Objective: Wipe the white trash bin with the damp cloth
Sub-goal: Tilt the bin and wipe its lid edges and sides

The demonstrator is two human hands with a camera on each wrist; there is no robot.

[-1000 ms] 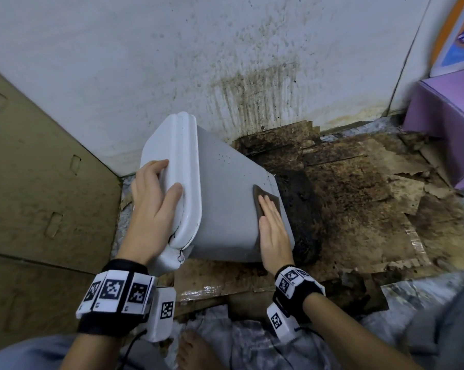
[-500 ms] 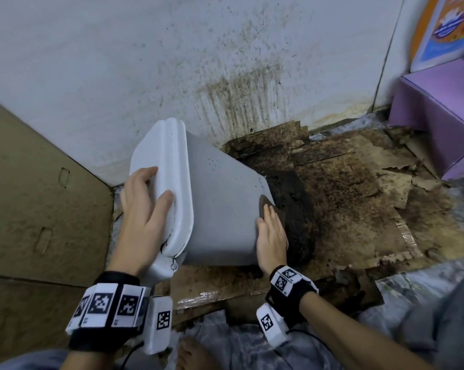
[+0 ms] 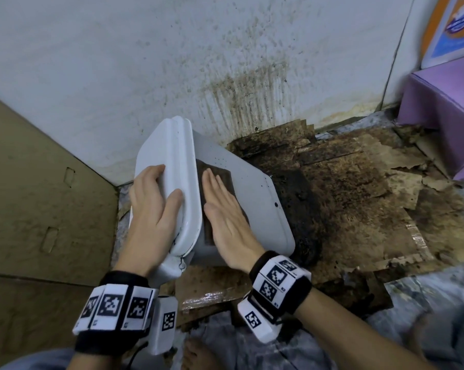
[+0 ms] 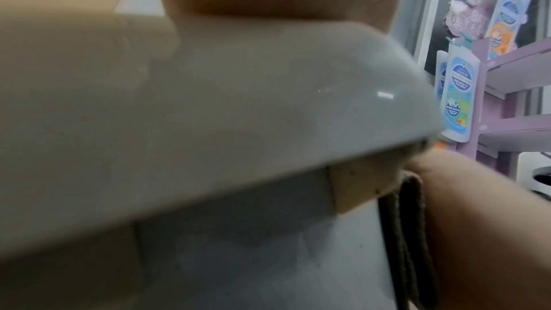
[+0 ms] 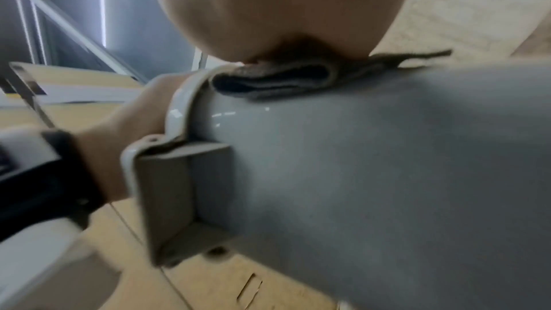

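The white trash bin (image 3: 254, 198) leans tilted against the stained wall, with its lid (image 3: 169, 145) toward the left. My left hand (image 3: 156, 206) grips the lid, fingers over its top face and thumb on its rim. A folded brown damp cloth (image 3: 228, 180) lies flat on the bin's side, right below the lid rim. My right hand (image 3: 225, 209) presses on it with straight fingers. In the right wrist view the cloth (image 5: 283, 79) is pinned under the palm against the bin (image 5: 387, 162). The left wrist view shows the cloth's edge (image 4: 402, 232) beside the lid (image 4: 208, 103).
Blackened, soggy cardboard (image 3: 345, 198) covers the floor to the right of the bin. A brown cardboard panel (image 3: 38, 209) stands at the left. A purple shelf unit (image 3: 444, 108) sits at the far right. A bare foot (image 3: 196, 353) is at the bottom.
My right hand has slid the cloth from the bin's bottom edge up along its side to just below the lid. The left hand keeps its hold on the lid.
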